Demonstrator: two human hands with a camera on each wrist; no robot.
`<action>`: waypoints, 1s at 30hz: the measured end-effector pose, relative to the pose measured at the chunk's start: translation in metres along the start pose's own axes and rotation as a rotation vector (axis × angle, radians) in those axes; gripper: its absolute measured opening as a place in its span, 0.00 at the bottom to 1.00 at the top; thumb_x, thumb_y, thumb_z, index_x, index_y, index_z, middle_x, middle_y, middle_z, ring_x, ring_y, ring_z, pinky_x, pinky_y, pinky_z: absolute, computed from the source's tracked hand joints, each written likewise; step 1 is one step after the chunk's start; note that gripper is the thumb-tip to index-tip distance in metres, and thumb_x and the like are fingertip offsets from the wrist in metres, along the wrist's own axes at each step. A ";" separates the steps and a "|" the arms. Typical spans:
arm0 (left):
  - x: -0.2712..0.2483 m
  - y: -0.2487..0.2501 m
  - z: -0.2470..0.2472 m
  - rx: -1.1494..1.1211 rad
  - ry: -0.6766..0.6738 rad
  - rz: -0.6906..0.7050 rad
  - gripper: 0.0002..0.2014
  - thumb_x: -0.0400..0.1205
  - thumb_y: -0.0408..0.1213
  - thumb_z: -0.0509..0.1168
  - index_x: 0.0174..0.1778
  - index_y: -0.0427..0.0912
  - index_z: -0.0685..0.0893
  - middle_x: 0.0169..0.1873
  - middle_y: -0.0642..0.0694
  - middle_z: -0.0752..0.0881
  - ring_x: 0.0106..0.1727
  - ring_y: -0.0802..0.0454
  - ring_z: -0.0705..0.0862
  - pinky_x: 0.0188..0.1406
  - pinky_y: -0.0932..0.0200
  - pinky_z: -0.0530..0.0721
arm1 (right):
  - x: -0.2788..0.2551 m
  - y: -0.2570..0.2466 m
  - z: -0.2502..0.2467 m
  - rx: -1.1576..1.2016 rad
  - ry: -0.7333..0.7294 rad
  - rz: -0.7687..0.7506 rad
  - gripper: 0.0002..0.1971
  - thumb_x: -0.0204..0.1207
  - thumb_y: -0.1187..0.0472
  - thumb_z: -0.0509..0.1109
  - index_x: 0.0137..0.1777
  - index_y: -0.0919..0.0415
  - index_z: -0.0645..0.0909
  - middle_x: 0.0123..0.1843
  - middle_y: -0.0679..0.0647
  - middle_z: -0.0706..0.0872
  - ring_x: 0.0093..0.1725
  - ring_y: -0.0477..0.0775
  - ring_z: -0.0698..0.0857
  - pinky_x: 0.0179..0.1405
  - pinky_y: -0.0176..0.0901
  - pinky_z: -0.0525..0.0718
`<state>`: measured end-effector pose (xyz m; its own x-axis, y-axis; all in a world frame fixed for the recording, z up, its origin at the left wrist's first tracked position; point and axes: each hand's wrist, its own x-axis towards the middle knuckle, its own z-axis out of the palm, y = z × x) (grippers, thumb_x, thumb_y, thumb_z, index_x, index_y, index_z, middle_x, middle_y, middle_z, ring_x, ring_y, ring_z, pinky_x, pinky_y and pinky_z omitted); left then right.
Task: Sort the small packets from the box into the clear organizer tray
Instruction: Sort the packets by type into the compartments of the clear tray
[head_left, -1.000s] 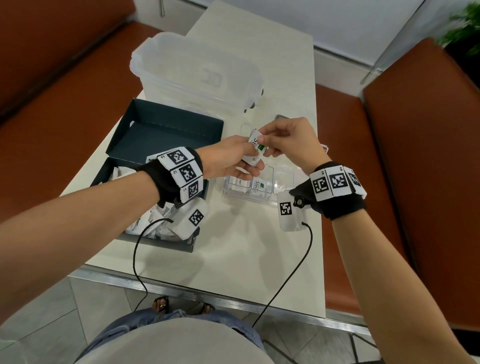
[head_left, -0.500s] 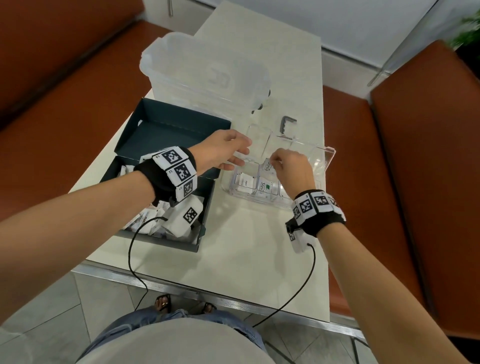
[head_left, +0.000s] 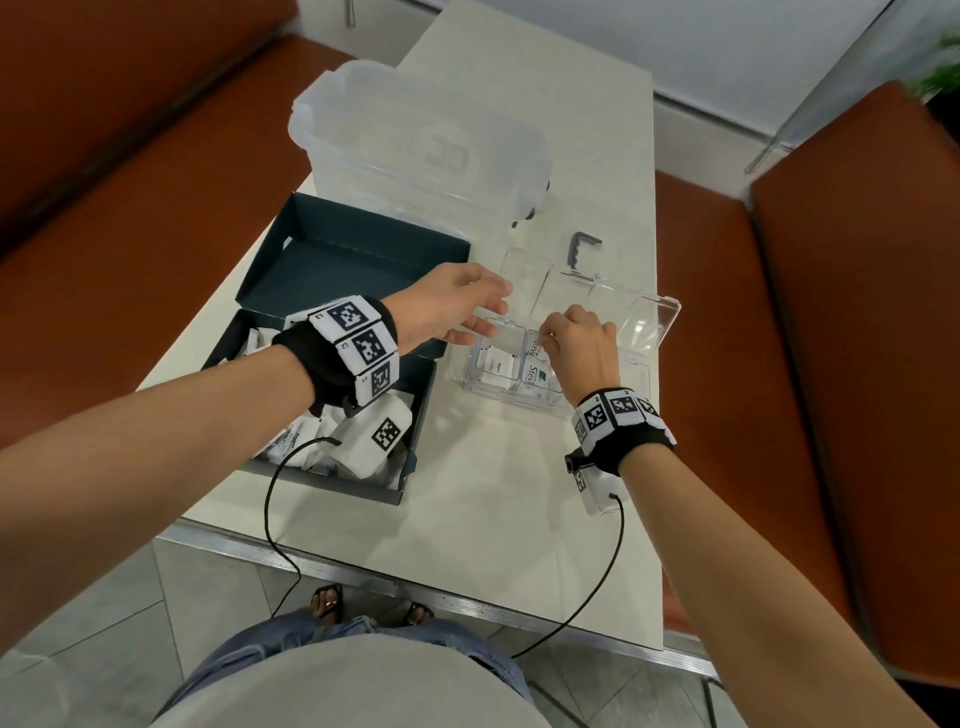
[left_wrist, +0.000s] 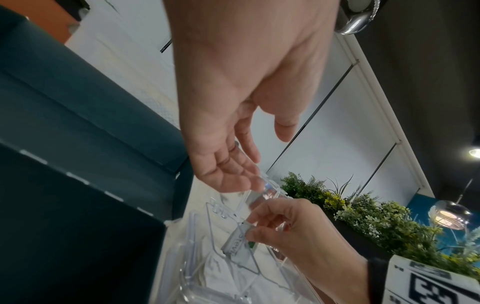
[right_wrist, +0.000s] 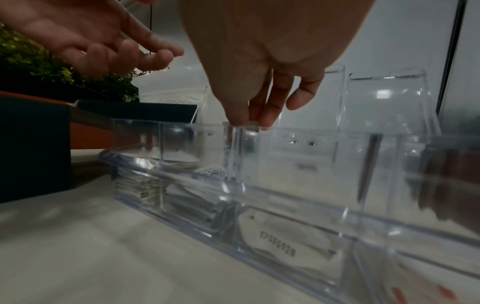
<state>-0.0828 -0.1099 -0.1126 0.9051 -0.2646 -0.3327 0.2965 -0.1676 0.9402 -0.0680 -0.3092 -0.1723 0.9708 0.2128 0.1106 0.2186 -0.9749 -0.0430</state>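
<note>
Packet (left_wrist: 235, 242) marked "Stevia" is pinched at its upper end between thumb and fingertips of the right hand (head_left: 579, 348), long axis steeply upright, lower end inside a middle compartment of the clear organizer tray (head_left: 644, 374). At 9 o'clock from it, the left hand (head_left: 447, 306) is held loosely spread, nothing gripped, above the dark box (head_left: 358, 270).
</note>
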 end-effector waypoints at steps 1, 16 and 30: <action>0.000 0.000 0.000 -0.002 -0.002 0.002 0.13 0.86 0.44 0.63 0.64 0.45 0.82 0.53 0.48 0.87 0.43 0.54 0.87 0.42 0.62 0.84 | 0.000 0.000 0.000 0.006 -0.005 0.001 0.09 0.83 0.63 0.62 0.59 0.62 0.80 0.54 0.58 0.82 0.53 0.61 0.80 0.57 0.51 0.70; -0.003 0.001 -0.002 -0.012 -0.009 0.007 0.13 0.86 0.45 0.63 0.63 0.44 0.82 0.50 0.49 0.88 0.41 0.55 0.87 0.43 0.61 0.83 | 0.001 0.005 0.001 -0.024 -0.030 0.009 0.08 0.81 0.70 0.63 0.56 0.62 0.80 0.50 0.58 0.82 0.45 0.61 0.81 0.54 0.51 0.71; -0.031 0.007 -0.047 0.192 -0.086 0.011 0.11 0.86 0.44 0.63 0.61 0.47 0.84 0.52 0.50 0.90 0.44 0.56 0.90 0.42 0.64 0.87 | 0.006 -0.045 -0.099 0.666 0.123 -0.015 0.07 0.80 0.56 0.68 0.49 0.56 0.87 0.40 0.44 0.86 0.33 0.43 0.87 0.32 0.24 0.76</action>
<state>-0.0946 -0.0581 -0.0924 0.8763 -0.3461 -0.3351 0.2159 -0.3397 0.9154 -0.0820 -0.2707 -0.0710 0.9574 0.1783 0.2269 0.2845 -0.7147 -0.6389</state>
